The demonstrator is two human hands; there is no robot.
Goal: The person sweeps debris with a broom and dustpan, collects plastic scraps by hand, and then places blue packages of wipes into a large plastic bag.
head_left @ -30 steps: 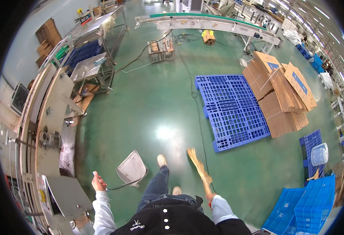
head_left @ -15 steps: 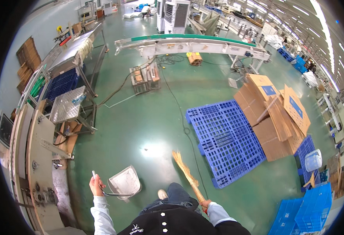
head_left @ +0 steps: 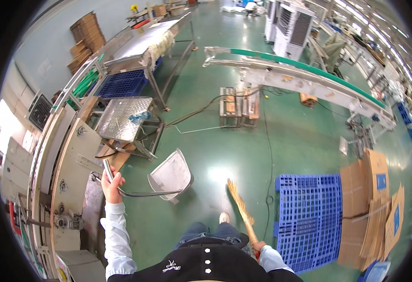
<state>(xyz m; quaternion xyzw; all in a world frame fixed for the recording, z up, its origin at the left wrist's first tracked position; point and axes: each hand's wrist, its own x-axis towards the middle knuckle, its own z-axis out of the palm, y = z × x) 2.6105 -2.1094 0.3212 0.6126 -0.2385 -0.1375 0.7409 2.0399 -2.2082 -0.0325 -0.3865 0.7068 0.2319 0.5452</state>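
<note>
We can pick out white script lettering (head_left: 173, 269) with a small looping mark above it on the front of the black top (head_left: 231, 265), though we cannot make out the word with certainty. On the folded cardboard (head_left: 372, 221) at the right we see two blue printed patches (head_left: 381, 182), one on each of two sheets, and any writing there is too small for us to read.

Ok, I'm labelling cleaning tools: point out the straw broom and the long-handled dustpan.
Straw broom (head_left: 244, 212): head view, on its straw midsection.
Long-handled dustpan (head_left: 170, 175): head view, on the pale inside of its pan.
</note>
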